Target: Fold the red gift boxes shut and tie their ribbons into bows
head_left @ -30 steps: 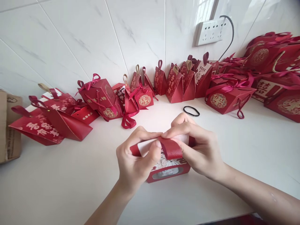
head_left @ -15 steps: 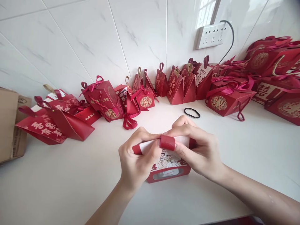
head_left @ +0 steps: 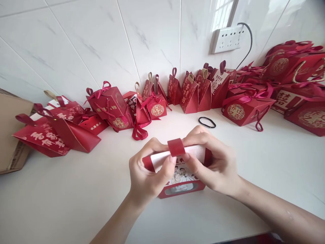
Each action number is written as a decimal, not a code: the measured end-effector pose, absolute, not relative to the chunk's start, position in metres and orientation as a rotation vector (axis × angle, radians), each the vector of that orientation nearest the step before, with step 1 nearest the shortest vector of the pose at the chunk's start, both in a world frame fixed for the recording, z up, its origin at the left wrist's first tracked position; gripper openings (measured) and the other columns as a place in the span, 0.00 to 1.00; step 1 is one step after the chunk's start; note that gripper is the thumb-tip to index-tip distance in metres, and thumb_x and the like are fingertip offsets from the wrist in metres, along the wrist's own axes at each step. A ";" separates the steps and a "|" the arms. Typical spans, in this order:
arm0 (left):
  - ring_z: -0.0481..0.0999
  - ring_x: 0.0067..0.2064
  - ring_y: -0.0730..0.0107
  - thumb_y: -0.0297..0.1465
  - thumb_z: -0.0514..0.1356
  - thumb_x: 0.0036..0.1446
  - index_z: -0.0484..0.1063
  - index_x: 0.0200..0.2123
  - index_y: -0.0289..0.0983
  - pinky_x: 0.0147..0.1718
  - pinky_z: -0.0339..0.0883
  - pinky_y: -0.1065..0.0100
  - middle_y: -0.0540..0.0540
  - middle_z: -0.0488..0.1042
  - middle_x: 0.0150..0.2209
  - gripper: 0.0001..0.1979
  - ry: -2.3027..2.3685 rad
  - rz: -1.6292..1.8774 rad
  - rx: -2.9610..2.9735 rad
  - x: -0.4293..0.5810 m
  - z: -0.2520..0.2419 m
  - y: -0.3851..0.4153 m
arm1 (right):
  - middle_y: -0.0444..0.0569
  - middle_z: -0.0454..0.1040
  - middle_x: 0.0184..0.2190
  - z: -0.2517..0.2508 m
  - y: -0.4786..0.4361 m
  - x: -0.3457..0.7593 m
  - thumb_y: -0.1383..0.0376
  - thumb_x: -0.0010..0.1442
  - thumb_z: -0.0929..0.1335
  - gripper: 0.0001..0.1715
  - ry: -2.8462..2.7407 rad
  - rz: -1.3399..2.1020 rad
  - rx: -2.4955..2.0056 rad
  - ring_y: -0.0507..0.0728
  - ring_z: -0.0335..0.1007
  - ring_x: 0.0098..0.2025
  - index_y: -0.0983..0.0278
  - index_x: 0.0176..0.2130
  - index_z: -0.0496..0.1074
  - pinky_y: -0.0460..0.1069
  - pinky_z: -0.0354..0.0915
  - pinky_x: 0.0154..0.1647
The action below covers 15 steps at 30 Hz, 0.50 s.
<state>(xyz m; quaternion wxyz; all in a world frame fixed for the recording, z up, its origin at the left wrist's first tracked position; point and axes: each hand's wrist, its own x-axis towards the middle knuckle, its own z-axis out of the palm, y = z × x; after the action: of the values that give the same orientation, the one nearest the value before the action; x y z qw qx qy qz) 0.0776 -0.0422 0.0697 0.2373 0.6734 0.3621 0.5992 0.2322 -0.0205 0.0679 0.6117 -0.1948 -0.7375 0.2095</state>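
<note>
A red and white gift box (head_left: 181, 173) with a printed couple and an oval window on its front stands upright on the white table. My left hand (head_left: 152, 169) pinches the top edge on the left, thumb in front and fingers behind. On the right, my right hand (head_left: 213, 159) pinches the same edge in the same way. Between the two hands a red strap loop (head_left: 176, 147) sits over the top of the box. My fingertips are close beside it; whether they press on the strap is hard to tell.
Behind my hands lies a black elastic band (head_left: 207, 122). Several red gift boxes (head_left: 189, 98) line the tiled wall, with more piled at the right (head_left: 308, 115). A cardboard box (head_left: 15, 135) stands at the far left. A power socket (head_left: 228, 40) hangs on the wall.
The strap loop has tipped back and slightly left, and now lies flatter over the box top. My thumbs have shifted just below it. The camera view has moved slightly.
</note>
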 end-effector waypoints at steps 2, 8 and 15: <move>0.69 0.21 0.78 0.27 0.62 0.55 0.74 0.30 0.37 0.18 0.65 0.77 0.53 0.70 0.22 0.02 1.015 1.642 1.838 0.077 0.069 -0.042 | 0.46 0.71 0.29 0.068 -0.020 0.232 0.73 0.59 0.67 0.09 -1.709 0.487 -0.458 0.53 0.67 0.30 0.62 0.38 0.72 0.48 0.65 0.27; 0.67 0.20 0.80 0.25 0.61 0.53 0.73 0.25 0.37 0.17 0.62 0.79 0.54 0.69 0.21 0.06 1.080 1.638 1.851 0.078 0.073 -0.042 | 0.43 0.70 0.28 0.071 -0.022 0.233 0.73 0.60 0.67 0.07 -1.700 0.556 -0.515 0.51 0.67 0.30 0.62 0.35 0.72 0.46 0.64 0.29; 0.66 0.20 0.77 0.33 0.62 0.57 0.73 0.29 0.38 0.17 0.62 0.76 0.53 0.68 0.20 0.07 1.041 1.563 1.721 0.072 0.065 -0.036 | 0.45 0.66 0.36 0.059 -0.012 0.239 0.71 0.59 0.64 0.25 -1.743 0.695 -0.407 0.51 0.65 0.29 0.58 0.55 0.59 0.46 0.62 0.23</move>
<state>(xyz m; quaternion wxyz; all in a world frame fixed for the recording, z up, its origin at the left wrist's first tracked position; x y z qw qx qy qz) 0.0720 -0.0363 0.0652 0.2927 0.6461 0.3907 0.5868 0.2393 -0.0124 0.0593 0.5735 -0.1735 -0.7437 0.2966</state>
